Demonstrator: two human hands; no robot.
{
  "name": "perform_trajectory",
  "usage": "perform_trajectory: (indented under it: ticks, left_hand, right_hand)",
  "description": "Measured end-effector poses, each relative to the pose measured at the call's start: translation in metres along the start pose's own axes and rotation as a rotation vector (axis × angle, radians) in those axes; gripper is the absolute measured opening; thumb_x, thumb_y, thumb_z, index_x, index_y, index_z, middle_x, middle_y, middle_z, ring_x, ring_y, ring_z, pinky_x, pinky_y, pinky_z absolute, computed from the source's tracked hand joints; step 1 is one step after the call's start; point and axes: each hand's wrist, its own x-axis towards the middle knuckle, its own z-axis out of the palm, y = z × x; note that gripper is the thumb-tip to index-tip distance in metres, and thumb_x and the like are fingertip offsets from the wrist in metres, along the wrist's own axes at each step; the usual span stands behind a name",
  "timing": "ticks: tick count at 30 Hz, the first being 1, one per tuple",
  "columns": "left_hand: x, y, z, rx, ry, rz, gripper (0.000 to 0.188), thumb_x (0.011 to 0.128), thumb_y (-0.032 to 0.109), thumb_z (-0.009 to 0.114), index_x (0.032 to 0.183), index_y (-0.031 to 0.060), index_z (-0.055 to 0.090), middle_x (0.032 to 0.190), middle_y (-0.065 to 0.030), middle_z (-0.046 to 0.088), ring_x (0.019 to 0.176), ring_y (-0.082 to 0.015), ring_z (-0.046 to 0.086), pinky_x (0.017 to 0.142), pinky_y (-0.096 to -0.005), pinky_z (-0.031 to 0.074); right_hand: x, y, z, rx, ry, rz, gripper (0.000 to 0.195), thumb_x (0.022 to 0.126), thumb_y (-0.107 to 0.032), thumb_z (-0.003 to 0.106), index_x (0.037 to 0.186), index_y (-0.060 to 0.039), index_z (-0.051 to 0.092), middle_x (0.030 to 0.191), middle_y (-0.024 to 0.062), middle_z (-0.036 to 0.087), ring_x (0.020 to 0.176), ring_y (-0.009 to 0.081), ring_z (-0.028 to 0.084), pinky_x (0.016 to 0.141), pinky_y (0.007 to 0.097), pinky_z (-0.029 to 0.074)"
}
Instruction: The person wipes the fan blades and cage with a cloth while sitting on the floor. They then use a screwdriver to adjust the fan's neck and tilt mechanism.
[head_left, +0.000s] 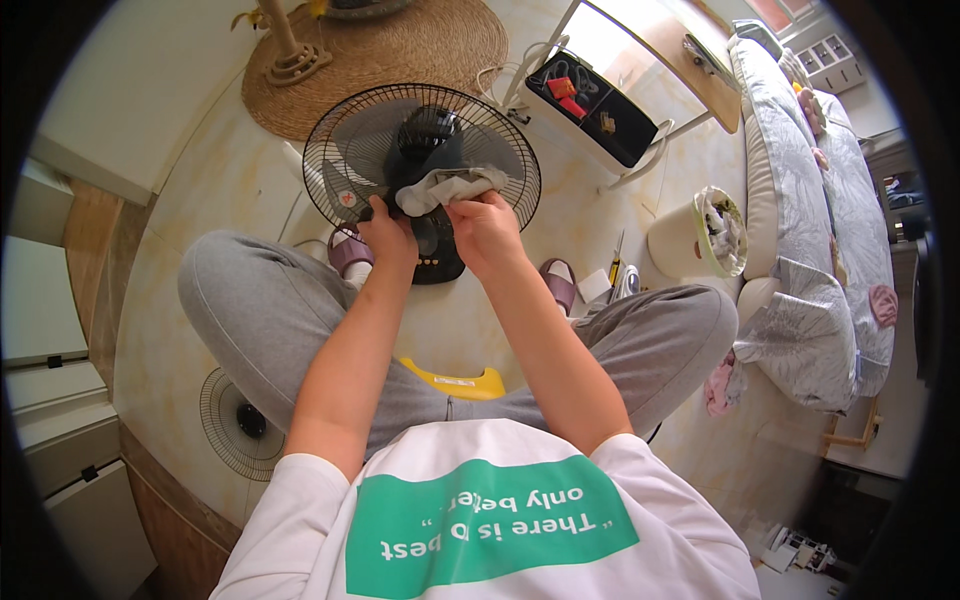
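In front of me a black electric fan stands on the floor between my feet, its dark blades bare at the front and its rear wire guard behind them. My left hand grips the lower edge of a blade, left of the centre. A crumpled white cloth is pinched in the fingers of my right hand. It lies against the blades just below the hub, and its left end reaches towards my left hand. The fingertips under the cloth are hidden.
A detached round wire guard lies on the floor beside my left knee. To the right are a screwdriver, a lined waste bin and a sofa. A box of cables and a round woven rug lie beyond the fan.
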Motion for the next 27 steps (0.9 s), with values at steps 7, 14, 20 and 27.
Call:
perform_trajectory:
  ticks: [7,14,20,27]
  left_hand:
    - [0.004,-0.002,-0.003,-0.004,0.059,-0.034,0.026,0.101,0.010,0.048,0.126,0.0044,0.045,0.124,-0.0103,0.054,0.110,-0.0246,0.057,0.092,-0.0394,0.051]
    - [0.007,-0.005,-0.008,-0.039,0.085,-0.073,0.027,0.100,0.013,0.051,0.124,0.0009,0.047,0.120,-0.0116,0.057,0.105,-0.0251,0.060,0.087,-0.0388,0.055]
    - [0.000,0.001,0.005,0.056,0.118,0.010,0.025,0.099,0.012,0.053,0.121,0.0014,0.048,0.119,-0.0113,0.058,0.103,-0.0252,0.061,0.084,-0.0401,0.056]
    - [-0.009,0.004,0.018,0.057,0.123,0.039,0.028,0.097,0.008,0.055,0.122,0.0023,0.043,0.120,-0.0116,0.056,0.103,-0.0253,0.061,0.084,-0.0404,0.057]
  right_hand:
    - [0.016,-0.005,0.014,-0.137,0.227,-0.085,0.032,0.081,0.014,0.061,0.110,0.0021,0.055,0.108,0.0104,0.062,0.103,0.0231,0.060,0.096,0.0350,0.046]
    - [0.033,-0.013,0.011,0.023,0.075,0.000,0.027,0.085,0.007,0.066,0.109,-0.0019,0.059,0.108,0.0087,0.063,0.102,0.0215,0.061,0.092,0.0320,0.048]
    - [0.028,0.000,-0.003,0.189,0.087,-0.145,0.028,0.086,0.006,0.066,0.111,-0.0034,0.059,0.110,0.0057,0.063,0.103,0.0185,0.060,0.095,0.0301,0.048]
    - [0.020,0.008,-0.021,0.304,0.031,-0.320,0.023,0.084,0.008,0.066,0.104,-0.0048,0.062,0.103,0.0041,0.066,0.097,0.0162,0.063,0.088,0.0275,0.050]
